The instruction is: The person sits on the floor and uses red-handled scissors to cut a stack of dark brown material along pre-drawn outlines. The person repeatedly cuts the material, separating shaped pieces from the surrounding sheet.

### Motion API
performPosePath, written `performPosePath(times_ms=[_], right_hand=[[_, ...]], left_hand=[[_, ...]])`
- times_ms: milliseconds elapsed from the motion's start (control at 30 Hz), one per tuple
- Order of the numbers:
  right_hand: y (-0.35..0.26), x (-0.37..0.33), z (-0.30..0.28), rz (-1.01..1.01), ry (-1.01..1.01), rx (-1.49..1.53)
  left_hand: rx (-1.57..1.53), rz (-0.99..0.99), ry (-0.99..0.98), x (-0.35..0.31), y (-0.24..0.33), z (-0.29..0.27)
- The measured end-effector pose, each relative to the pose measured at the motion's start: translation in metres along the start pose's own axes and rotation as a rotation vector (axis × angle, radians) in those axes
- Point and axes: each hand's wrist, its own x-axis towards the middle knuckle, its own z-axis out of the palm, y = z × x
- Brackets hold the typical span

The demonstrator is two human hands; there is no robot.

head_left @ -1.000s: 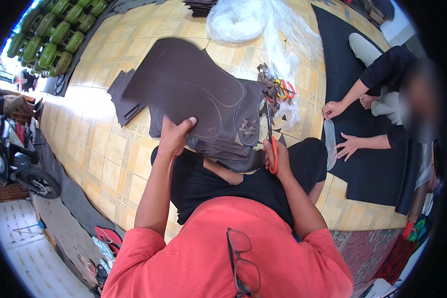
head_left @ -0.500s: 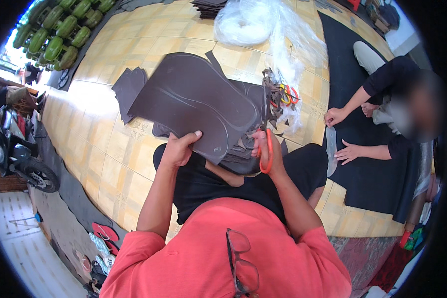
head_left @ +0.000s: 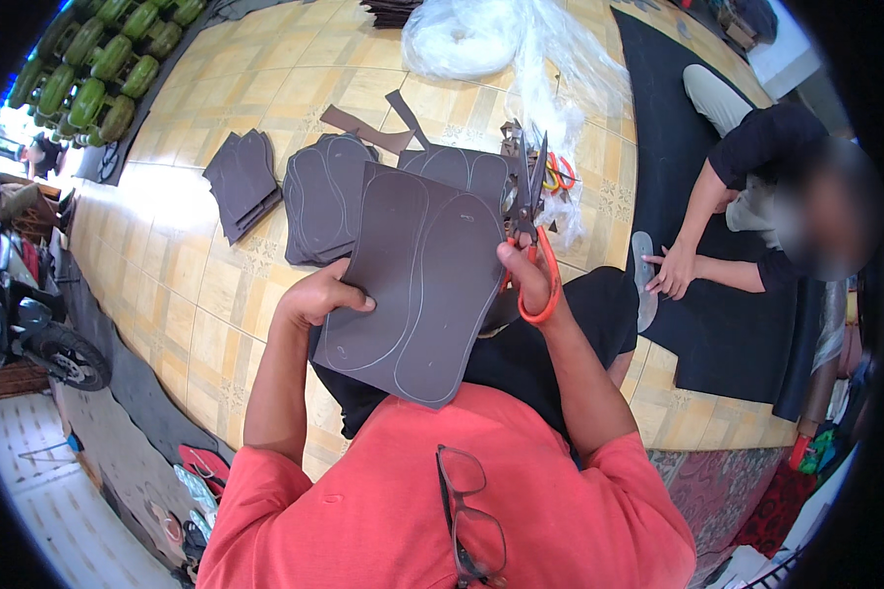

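Observation:
My left hand pinches the left edge of a dark brown sheet, thumb on top and fingers hidden underneath. Pale shoe-sole outlines are drawn on the sheet, which I hold tilted over my lap. In my right hand, by the sheet's right edge, is a pair of scissors with orange handles. Their blades point away from me and stand slightly apart. Beyond the sheet lie a stack of brown pieces with sole outlines, more marked sheets and, further left, a stack of smaller brown pieces.
Brown offcut strips and red- and yellow-handled scissors lie beyond. Crumpled clear plastic is at the back. On the right, a co-worker presses a clear sole-shaped template on a black sheet. A motorcycle stands at left.
The brown sheet has been turned and drawn toward my torso, uncovering the outlined stack and a curved offcut behind. My scissors have tilted to the right. The co-worker's hands have come together at the template.

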Motion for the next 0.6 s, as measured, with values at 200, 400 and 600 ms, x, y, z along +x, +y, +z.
performPosePath(times_ms=[200,400,600], right_hand=[[0.0,0.0,0.012,0.082,0.034,0.291],[-0.009,-0.013,0.058,0.066,0.132,0.418],[0.006,-0.029,0.065,0.105,0.027,0.142]], left_hand=[[-0.977,0.164,-0.26,0.031,-0.052,-0.037],[0.526,0.598,0.157,0.017,-0.006,0.087],[-0.821,0.582,0.43,0.03,-0.009,0.115]])
